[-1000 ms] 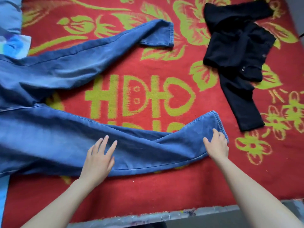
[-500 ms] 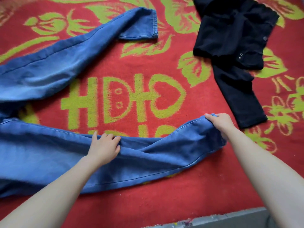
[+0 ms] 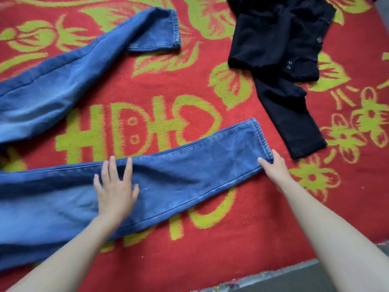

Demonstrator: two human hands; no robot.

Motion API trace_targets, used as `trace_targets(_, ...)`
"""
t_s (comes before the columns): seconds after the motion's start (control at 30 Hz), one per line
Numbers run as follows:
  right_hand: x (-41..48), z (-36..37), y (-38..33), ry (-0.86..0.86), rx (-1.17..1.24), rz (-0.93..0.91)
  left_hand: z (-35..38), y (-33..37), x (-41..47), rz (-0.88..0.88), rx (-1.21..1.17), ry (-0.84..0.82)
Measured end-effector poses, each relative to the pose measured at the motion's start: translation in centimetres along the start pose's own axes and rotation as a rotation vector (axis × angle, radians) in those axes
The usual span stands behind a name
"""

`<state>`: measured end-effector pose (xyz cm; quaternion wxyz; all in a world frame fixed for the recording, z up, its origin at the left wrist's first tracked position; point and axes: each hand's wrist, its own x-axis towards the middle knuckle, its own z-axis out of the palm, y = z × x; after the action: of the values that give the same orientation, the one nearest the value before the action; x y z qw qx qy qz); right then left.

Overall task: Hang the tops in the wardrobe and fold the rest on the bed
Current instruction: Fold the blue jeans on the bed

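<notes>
- Bed (image 3: 273, 239): covered by a red blanket with a yellow-green pattern of flowers and letters. It fills almost the whole frame. A grey strip (image 3: 284, 277) runs along the lower right edge.
- Jeans (image 3: 52, 207): blue denim, lying on the bed across the left and centre of the frame. The waist end runs out of the frame at the left.
- Far leg (image 3: 84, 76): runs from the left edge toward the upper centre, where its end bends to the right.
- Near leg (image 3: 200, 165): runs from lower left to centre right and lies flat with a few shallow creases. Its hem (image 3: 262, 138) is near the black garment (image 3: 277, 49) but apart from it.
- Left hand (image 3: 115, 192): palm down on the near leg, left of centre. The fingers (image 3: 127, 169) are straight and spread apart, resting on the denim; they clasp nothing.
- Right hand (image 3: 273, 168): at the lower corner of the hem, right of centre. The thumb (image 3: 263, 162) lies on top of the denim and one finger lies along the hem edge. The other fingers are hidden behind the hand, so I cannot tell whether they are clamped on the cloth.
- Black garment: crumpled on the bed in the upper right of the frame. One long narrow part stretches down toward centre right and ends near the right hand. Small metal snaps show on it.
- Both forearms are bare and enter from the bottom of the frame.
</notes>
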<state>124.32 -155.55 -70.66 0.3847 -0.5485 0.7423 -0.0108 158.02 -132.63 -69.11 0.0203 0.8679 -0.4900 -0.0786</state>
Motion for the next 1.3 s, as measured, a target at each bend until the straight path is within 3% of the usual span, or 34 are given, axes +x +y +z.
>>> trace_targets(0.13, -0.2, 0.9, 1.5, 0.144, 0.052, 0.047, 2.0, 0.8, -5.0, -0.035, 0.01, -0.18)
trace_targets(0.23, -0.4, 0.8, 0.7, 0.258, 0.324, 0.129, 3.0, 0.4, -7.9, -0.044, 0.033, -0.441)
trace_targets(0.33, -0.7, -1.1, 0.2, 0.463, 0.305, 0.131, 3.4, -0.2, -9.2, 0.068, 0.075, -0.425)
trace_targets(0.43, -1.3, -4.3, -0.4, 0.586, 0.244, 0.136, 3.0, -0.5, -9.2, 0.291, 0.068, -0.389)
trace_targets(0.57, -2.6, -4.5, -2.1, 0.422, -0.209, 0.132, 3.3, -1.3, -9.1, 0.351, 0.021, -0.445)
trace_targets(0.7, -5.6, 1.5, -7.1, 0.21, -0.471, -0.172, 2.8, -2.1, -8.2, 0.41, 0.079, -0.311)
trace_targets(0.83, -8.9, 8.5, -11.9, -0.047, -0.723, -0.515, 1.1, -5.5, -5.2, 0.255, 0.092, -0.202)
trace_targets(0.97, -10.9, 14.0, -16.6, -0.168, -0.807, -0.732, -1.1, -11.9, -1.3, 0.09, 0.116, -0.158)
trace_targets(1.13, -11.1, 18.1, -21.3, -0.262, -0.929, -0.795, -3.5, -17.7, 2.7, -0.055, 0.158, -0.095)
trace_targets(1.3, -10.3, 21.1, -23.1, -0.423, -1.019, -0.671, -4.7, -22.5, 6.7, -0.072, 0.196, -0.021)
